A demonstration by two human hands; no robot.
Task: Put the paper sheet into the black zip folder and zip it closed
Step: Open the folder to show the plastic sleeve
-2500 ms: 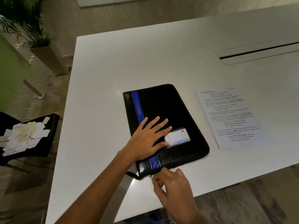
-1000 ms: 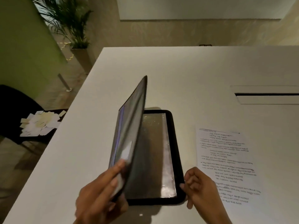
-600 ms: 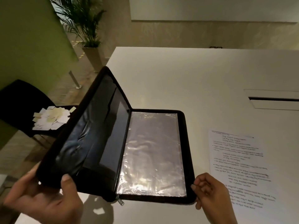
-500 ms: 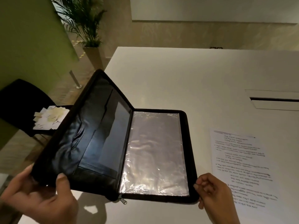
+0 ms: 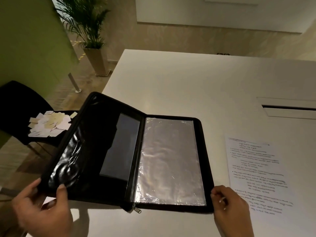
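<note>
White counter (image 5: 171, 86) carried the black zip folder (image 5: 130, 151), lying open. Left hand (image 5: 42, 211) had its grip clamped on the folder's raised left cover; right hand (image 5: 229, 202) pinched its right edge. Paper sheet (image 5: 256, 173) lay just right of the folder.

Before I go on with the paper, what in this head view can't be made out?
- Paper sheet: print too small and blurred to read.
- Left hand: cut off by the bottom edge; fingers go behind the folder cover.
- Right hand: whether it grips or just touches the folder's corner.
- Contents of the clear sleeve: glare.
</note>
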